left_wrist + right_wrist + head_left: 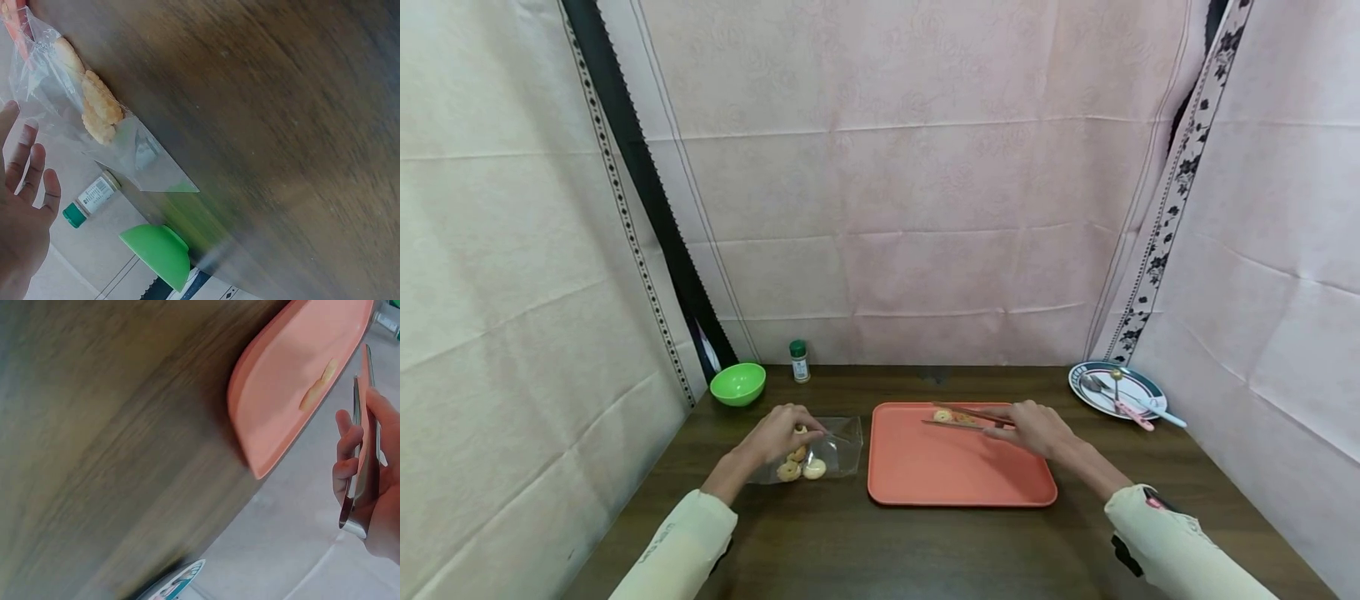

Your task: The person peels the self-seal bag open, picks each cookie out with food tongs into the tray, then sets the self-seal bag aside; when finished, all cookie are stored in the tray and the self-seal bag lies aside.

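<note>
over pink tray [955, 475], gripping metal tongs [371, 450] with right hand [1036, 427] — pinching clear snack bag [835, 450] with left hand [784, 432]

In front of you is a dark brown table [962, 550] with a wood-grain top. Near its far left corner sits a bright green bowl [738, 385]; just to the right of that, a small bottle [800, 363] with a green cap stands upright. Nearer you, left of centre, lies a clear plastic bag [848, 443]. Beside it, apart, is a rectangular coral tray [962, 477]. Near the far right edge rests a white plate [1097, 372] with a teal-banded rim.
</note>
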Available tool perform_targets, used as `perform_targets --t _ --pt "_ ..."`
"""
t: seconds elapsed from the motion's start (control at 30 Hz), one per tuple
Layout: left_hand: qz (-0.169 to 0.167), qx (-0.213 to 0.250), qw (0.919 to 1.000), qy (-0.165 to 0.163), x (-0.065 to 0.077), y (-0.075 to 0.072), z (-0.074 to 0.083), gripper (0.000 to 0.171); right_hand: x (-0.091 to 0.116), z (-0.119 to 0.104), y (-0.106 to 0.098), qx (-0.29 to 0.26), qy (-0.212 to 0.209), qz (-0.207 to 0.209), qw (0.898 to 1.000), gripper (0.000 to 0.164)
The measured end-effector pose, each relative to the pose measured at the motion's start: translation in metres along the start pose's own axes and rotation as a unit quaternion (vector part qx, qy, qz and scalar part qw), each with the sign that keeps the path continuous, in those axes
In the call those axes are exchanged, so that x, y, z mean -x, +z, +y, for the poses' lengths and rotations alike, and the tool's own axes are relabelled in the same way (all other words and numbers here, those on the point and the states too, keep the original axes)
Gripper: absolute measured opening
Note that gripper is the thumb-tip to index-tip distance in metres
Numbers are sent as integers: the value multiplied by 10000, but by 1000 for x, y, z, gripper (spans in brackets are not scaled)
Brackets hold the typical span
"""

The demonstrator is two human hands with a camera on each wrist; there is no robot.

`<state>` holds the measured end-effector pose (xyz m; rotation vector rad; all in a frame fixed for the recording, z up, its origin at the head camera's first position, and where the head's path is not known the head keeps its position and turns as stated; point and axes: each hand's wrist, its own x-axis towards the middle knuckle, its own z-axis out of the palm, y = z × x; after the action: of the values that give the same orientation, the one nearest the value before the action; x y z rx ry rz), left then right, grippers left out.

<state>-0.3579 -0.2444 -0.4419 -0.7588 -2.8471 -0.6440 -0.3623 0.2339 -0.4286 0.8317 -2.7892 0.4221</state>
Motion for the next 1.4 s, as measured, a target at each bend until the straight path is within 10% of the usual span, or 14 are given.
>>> perform_targets --t 1.4 --pt "1 134 9999 56 -1 1 0 12 -59 -110 42 -513 -1496 -881 9835 40"
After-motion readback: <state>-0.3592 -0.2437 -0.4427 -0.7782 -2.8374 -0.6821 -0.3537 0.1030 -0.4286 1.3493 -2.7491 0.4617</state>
